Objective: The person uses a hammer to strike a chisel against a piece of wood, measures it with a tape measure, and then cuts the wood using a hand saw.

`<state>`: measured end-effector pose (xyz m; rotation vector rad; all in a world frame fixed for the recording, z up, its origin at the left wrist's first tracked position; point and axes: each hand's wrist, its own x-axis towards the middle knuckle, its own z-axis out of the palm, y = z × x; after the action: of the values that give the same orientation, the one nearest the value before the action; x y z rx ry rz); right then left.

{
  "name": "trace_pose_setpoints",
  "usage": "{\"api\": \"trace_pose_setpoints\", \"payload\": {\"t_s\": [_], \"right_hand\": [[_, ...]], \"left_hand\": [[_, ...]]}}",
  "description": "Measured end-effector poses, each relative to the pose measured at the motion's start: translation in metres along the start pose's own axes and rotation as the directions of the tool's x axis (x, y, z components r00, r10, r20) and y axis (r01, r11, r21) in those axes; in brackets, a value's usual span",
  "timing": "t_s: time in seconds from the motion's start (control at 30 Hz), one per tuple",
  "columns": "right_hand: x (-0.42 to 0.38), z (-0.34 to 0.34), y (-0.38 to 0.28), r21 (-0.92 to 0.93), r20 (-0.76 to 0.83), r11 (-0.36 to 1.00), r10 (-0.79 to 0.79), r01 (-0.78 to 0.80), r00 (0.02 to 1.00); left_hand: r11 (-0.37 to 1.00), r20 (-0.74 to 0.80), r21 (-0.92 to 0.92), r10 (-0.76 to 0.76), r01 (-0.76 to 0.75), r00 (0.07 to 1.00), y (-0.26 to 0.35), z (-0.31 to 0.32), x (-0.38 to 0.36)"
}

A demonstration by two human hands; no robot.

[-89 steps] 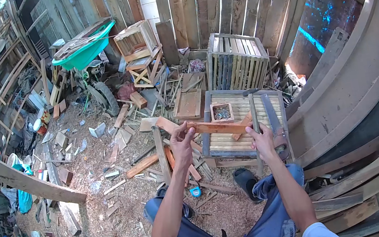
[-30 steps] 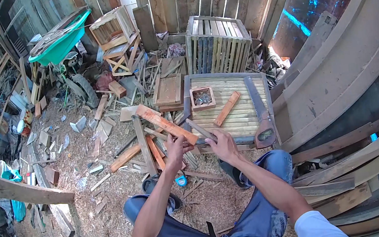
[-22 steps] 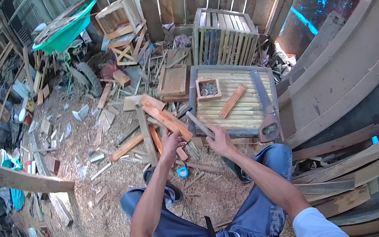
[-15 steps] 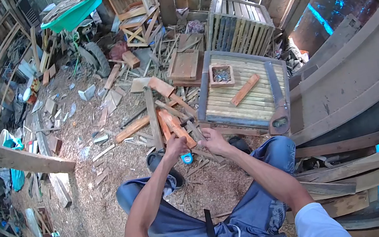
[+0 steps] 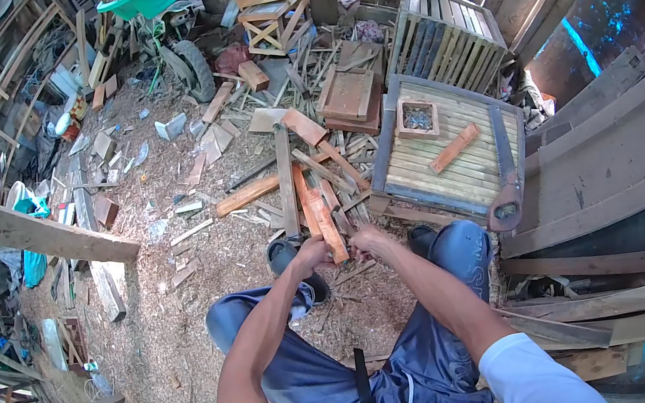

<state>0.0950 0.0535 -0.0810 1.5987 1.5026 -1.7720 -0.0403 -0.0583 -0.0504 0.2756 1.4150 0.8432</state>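
My left hand [image 5: 314, 254] is closed beside the near end of a reddish-orange board [image 5: 327, 224]. The blue tape measure seen at this hand a moment ago is hidden now. On the other side of the board, my right hand [image 5: 371, 242] has its fingers pinched at the lower end of a thin, weathered wooden strip [image 5: 339, 214]. A second reddish board [image 5: 304, 196] lies alongside the first. Both hands are low, between my knees and close to my shoes.
A slatted panel [image 5: 418, 168] on the right carries a small open box [image 5: 417, 118], a short wood piece [image 5: 455, 147] and a handsaw [image 5: 505, 212]. Behind it stands a slatted crate [image 5: 448, 38]. Scrap wood and shavings cover the ground; a beam [image 5: 39, 225] juts in from the left.
The view has shifted, so the surroundings appear farther right and, in front, higher. The blue tape measure under my left hand has gone out of sight. Both hands remain near the boards.
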Motion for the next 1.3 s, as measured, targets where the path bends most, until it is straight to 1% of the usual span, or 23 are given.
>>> {"api": "trace_pose_setpoints", "payload": {"t_s": [0.1,0.13,0.2,0.23,0.27,0.33,0.37,0.4,0.43,0.47,0.57,0.67,0.77,0.8,0.83,0.9,0.93,1.03,1.1,1.17,1.2,1.23,1.3], "right_hand": [[-0.013,-0.004,0.002,-0.319,-0.231,0.948,-0.082,0.004,0.970],[-0.024,-0.007,0.007,-0.578,-0.222,0.806,-0.308,0.130,0.925],[-0.036,-0.011,-0.002,-0.687,-0.191,0.722,-0.279,0.075,0.941],[-0.043,-0.017,-0.003,-0.737,-0.181,0.675,-0.254,0.040,0.950],[-0.048,-0.019,-0.009,-0.749,-0.145,0.655,-0.303,0.096,0.942],[-0.050,-0.031,-0.016,-0.579,-0.151,0.761,-0.453,0.292,0.879],[-0.052,-0.042,-0.018,-0.486,-0.168,0.781,-0.525,0.393,0.834],[-0.074,-0.059,-0.025,-0.300,-0.133,0.839,-0.509,0.455,0.851],[-0.116,-0.076,-0.038,-0.098,-0.091,0.863,-0.503,0.495,0.859],[-0.141,-0.089,-0.042,0.110,-0.046,0.853,-0.509,0.511,0.860],[-0.155,-0.126,-0.016,0.279,-0.166,0.799,-0.507,0.533,0.846],[-0.139,-0.157,0.016,0.265,-0.292,0.768,-0.512,0.583,0.808],[-0.135,-0.184,0.037,0.322,-0.446,0.703,-0.477,0.634,0.757],[-0.136,-0.193,0.042,0.356,-0.509,0.677,-0.439,0.645,0.741],[-0.135,-0.204,0.048,0.388,-0.569,0.645,-0.394,0.658,0.722],[-0.117,-0.221,0.061,0.271,-0.668,0.681,-0.376,0.680,0.642],[-0.111,-0.225,0.065,0.244,-0.701,0.691,-0.359,0.680,0.616],[-0.098,-0.228,0.075,0.133,-0.764,0.733,-0.353,0.667,0.540],[-0.092,-0.230,0.077,0.055,-0.804,0.771,-0.342,0.634,0.486],[-0.087,-0.238,0.077,0.118,-0.805,0.744,-0.316,0.658,0.502],[-0.105,-0.237,0.070,0.145,-0.804,0.739,-0.300,0.658,0.514],[-0.116,-0.236,0.065,0.172,-0.802,0.733,-0.284,0.659,0.525],[-0.120,-0.238,0.061,0.163,-0.812,0.692,-0.311,0.703,0.495]], "left_hand": [[0.996,0.012,0.074,-0.053,0.052,0.999,-0.005,-0.002,0.007],[0.996,0.005,0.071,-0.052,0.052,0.999,0.001,0.003,0.000],[0.998,0.056,0.063,-0.025,0.022,0.998,-0.003,-0.004,0.012],[1.000,0.041,0.017,-0.003,0.002,0.999,0.008,0.004,-0.002],[0.999,0.031,-0.026,0.025,-0.025,0.999,0.024,0.013,-0.013],[0.989,0.068,-0.075,0.134,-0.129,0.989,0.051,0.034,-0.019],[0.986,0.053,-0.012,0.167,-0.167,0.984,0.060,0.042,-0.023],[0.972,0.092,-0.023,0.236,-0.235,0.967,0.067,0.050,-0.021],[0.953,0.128,-0.035,0.303,-0.301,0.945,0.073,0.057,-0.019],[0.937,0.187,0.025,0.337,-0.348,0.923,0.079,0.065,-0.018],[0.848,0.330,0.188,0.420,-0.495,0.845,0.093,0.095,-0.013],[0.708,0.416,0.320,0.492,-0.630,0.765,0.102,0.135,-0.001],[0.699,0.343,0.442,0.447,-0.562,0.826,0.122,0.172,-0.002],[0.673,0.254,0.447,0.536,-0.589,0.805,0.114,0.183,0.012],[0.553,0.264,0.516,0.624,-0.654,0.735,0.110,0.189,0.021],[0.271,0.329,0.626,0.758,-0.731,0.563,0.105,0.202,0.036],[0.249,0.320,0.617,0.787,-0.746,0.527,0.103,0.210,0.042],[-0.009,0.329,0.722,0.884,-0.692,0.332,0.114,0.231,0.071],[-0.030,0.305,0.804,0.878,-0.594,0.370,0.124,0.246,0.087],[-0.056,0.293,0.857,0.870,-0.512,0.395,0.134,0.259,0.097],[-0.005,0.255,0.886,0.840,-0.464,0.478,0.133,0.262,0.107],[-0.014,0.245,0.905,0.835,-0.426,0.493,0.133,0.264,0.114],[-0.031,0.219,0.938,0.824,-0.345,0.522,0.135,0.265,0.129]]}}
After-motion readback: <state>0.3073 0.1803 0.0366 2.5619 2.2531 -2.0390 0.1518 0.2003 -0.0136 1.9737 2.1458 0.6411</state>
